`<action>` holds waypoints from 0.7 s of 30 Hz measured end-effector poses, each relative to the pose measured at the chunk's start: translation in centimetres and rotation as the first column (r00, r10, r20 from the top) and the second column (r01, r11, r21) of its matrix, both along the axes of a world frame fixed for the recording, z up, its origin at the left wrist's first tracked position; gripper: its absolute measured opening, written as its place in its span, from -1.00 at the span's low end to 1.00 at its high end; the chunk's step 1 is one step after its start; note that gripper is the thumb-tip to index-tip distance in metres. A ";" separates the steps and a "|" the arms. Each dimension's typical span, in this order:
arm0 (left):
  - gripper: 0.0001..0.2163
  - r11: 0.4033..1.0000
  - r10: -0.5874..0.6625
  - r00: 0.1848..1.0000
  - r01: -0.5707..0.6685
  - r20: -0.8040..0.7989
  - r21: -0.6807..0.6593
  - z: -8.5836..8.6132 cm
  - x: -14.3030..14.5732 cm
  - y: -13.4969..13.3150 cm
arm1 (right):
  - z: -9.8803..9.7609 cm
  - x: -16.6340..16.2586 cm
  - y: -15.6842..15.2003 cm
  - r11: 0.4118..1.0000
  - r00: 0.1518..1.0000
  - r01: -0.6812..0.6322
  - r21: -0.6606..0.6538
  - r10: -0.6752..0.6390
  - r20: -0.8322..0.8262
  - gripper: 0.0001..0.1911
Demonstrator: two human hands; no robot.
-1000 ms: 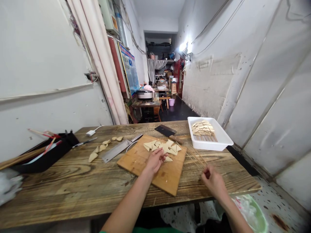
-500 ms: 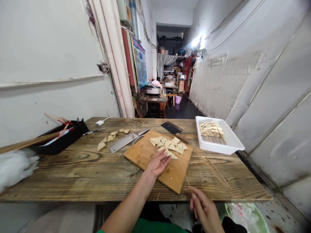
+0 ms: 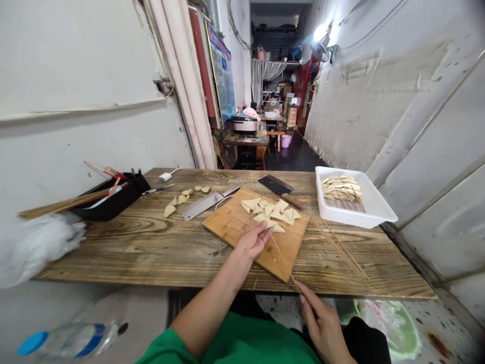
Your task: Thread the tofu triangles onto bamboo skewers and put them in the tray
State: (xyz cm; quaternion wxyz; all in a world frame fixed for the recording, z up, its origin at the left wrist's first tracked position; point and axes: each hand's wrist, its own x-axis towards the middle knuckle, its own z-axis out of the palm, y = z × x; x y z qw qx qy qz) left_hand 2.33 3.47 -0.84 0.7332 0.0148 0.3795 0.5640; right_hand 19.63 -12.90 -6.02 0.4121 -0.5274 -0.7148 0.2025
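My left hand [image 3: 253, 240] rests on the wooden cutting board [image 3: 242, 232], fingers pinched on a pale triangular tofu piece [image 3: 270, 225] at the near edge of a pile of triangles [image 3: 271, 211]. My right hand [image 3: 322, 323] sits below the table's front edge and pinches the near end of a thin bamboo skewer [image 3: 281, 258]. The skewer slants up across the board, its tip reaching the piece at my left fingers.
A white tray [image 3: 373, 215] of skewered pieces stands at the right. Loose skewers [image 3: 339, 247] lie beside the board. Two cleavers [image 3: 206, 202] [image 3: 280, 187] flank the board. Scraps [image 3: 178, 199], a black holder [image 3: 113, 199], a plastic bottle [image 3: 68, 341] and a green bin [image 3: 394, 328] surround.
My right hand picked a skewer from the loose ones and drew back toward me, then brought its tip to the piece under my left fingers. The camera tilted down.
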 end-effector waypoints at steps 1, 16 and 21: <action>-0.88 1.000 -0.002 1.000 0.002 0.006 -0.003 0.1 0.0 -0.1 | 0.0 0.0 0.0 1.000 1.000 -0.001 0.007 0.001 0.001 -0.62; -0.93 0.996 -0.093 0.996 0.093 0.007 0.010 0.7 -0.3 -0.6 | 0.5 0.1 0.1 1.000 1.000 0.015 0.017 -0.015 0.007 -0.62; -0.93 0.996 -0.092 0.996 0.093 -0.017 0.013 0.6 -0.3 -0.7 | 0.5 0.0 0.1 0.999 1.000 0.016 0.027 -0.015 -0.018 -0.63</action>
